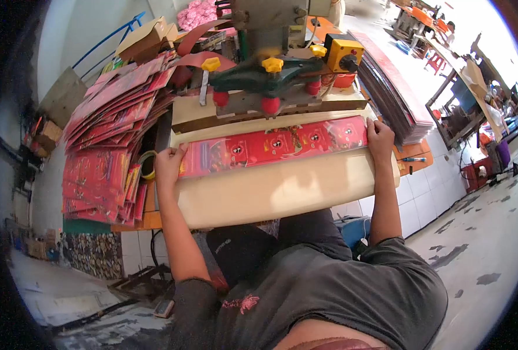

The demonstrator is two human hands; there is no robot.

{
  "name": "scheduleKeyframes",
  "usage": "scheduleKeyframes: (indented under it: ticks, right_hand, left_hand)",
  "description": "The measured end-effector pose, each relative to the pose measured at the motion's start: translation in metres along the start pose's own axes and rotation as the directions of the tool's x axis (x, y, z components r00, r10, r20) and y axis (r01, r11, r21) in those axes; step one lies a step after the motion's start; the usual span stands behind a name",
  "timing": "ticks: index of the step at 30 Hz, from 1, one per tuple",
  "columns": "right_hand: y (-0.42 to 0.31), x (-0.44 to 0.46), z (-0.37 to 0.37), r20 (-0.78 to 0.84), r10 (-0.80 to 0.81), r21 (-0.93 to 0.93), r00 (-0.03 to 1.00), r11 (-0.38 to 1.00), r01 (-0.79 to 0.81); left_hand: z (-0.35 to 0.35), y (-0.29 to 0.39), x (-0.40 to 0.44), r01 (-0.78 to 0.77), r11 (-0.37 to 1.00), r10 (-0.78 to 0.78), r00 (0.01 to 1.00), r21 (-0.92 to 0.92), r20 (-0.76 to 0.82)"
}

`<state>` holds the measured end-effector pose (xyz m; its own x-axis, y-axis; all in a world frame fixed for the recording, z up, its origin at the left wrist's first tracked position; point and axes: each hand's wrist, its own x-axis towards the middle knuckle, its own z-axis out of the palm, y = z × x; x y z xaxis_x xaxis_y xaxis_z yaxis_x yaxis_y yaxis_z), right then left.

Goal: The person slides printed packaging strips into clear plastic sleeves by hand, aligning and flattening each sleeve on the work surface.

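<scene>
A long red printed plastic sheet [276,143] lies across the cream-coloured board [276,189] in front of me. My left hand [168,166] grips its left end, fingers closed at the edge. At the opposite end my right hand [379,139] pinches the sheet's right edge. Just behind the sheet stands a press machine [264,76] with yellow star knobs and red round knobs; its wide pressing bar sits close to the sheet's back edge.
A tall, slanting stack of red printed packaging [116,128] stands at left, beside a tape roll [148,164]. Long stacked sheets [393,93] lie at right. A yellow switch box [345,55] is on the machine. A pen [413,159] rests on the orange table edge.
</scene>
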<state>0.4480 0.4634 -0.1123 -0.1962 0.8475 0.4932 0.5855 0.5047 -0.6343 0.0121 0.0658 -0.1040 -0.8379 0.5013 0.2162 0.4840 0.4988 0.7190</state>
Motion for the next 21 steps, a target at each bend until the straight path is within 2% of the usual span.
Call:
scheduleKeyframes:
  ticks: [2,4,6,9,10,12,13,14,16,17,18,19,20,21]
  right_hand:
    - [-0.004,0.0,0.001,-0.012,-0.048,-0.025,0.999,0.999,0.048]
    - [-0.006,-0.001,-0.004,0.037,-0.063,-0.02,0.997,0.998,0.064]
    - [0.0,-0.001,-0.002,0.024,-0.108,0.012,0.994,0.994,0.108]
    - [0.006,0.004,-0.008,0.123,-0.002,-0.112,0.992,0.994,0.016]
    - [0.005,0.003,-0.009,0.129,-0.007,-0.107,0.992,0.994,0.02]
    - [0.0,0.001,-0.015,-0.011,-0.086,-0.211,0.996,0.974,0.082]
    - [-0.022,-0.004,-0.022,-0.056,-0.097,-0.186,0.994,0.979,0.085]
    - [-0.042,-0.009,-0.027,-0.051,-0.106,-0.177,0.993,0.98,0.095]
    - [-0.082,-0.02,-0.033,-0.007,-0.16,0.11,0.987,0.981,0.16]
    - [-0.108,-0.029,-0.032,0.047,-0.217,0.262,0.975,0.944,0.198]
    - [-0.117,-0.037,-0.023,0.11,-0.307,0.263,0.945,0.926,0.27]
    - [-0.148,-0.051,-0.019,0.107,-0.38,0.363,0.919,0.875,0.32]
    - [-0.165,-0.061,-0.013,0.197,-0.466,0.387,0.863,0.845,0.368]
    - [-0.188,-0.069,-0.01,0.255,-0.599,0.396,0.759,0.781,0.483]
  left_hand:
    - [-0.003,0.0,-0.001,0.007,1.0,-0.007,1.0,0.003,-0.006]
    - [-0.001,-0.008,-0.001,-0.049,0.969,0.044,0.999,-0.242,-0.029]
    - [-0.013,0.0,-0.005,0.004,0.979,-0.003,1.0,-0.206,0.004]
    - [-0.019,0.016,-0.032,-0.006,0.911,-0.02,0.998,-0.413,-0.057]
    - [-0.02,0.016,-0.042,-0.003,0.912,-0.025,0.998,-0.41,-0.063]
    - [-0.02,0.014,-0.064,0.051,0.841,-0.126,0.987,-0.539,-0.104]
    - [-0.025,0.032,-0.083,0.062,0.771,-0.162,0.981,-0.634,-0.102]
    - [-0.022,0.031,-0.094,0.059,0.772,-0.168,0.979,-0.632,-0.114]
    - [-0.017,0.025,-0.113,0.1,0.608,-0.245,0.967,-0.788,-0.066]
    - [-0.014,0.022,-0.12,0.085,0.584,-0.243,0.967,-0.807,-0.075]
    - [-0.013,0.024,-0.124,0.085,0.586,-0.252,0.964,-0.806,-0.082]
    - [-0.011,0.028,-0.126,0.066,0.6,-0.218,0.972,-0.797,-0.084]
    - [-0.01,0.031,-0.128,0.046,0.613,-0.182,0.98,-0.789,-0.085]
    - [-0.006,0.03,-0.125,0.042,0.604,-0.174,0.981,-0.796,-0.08]
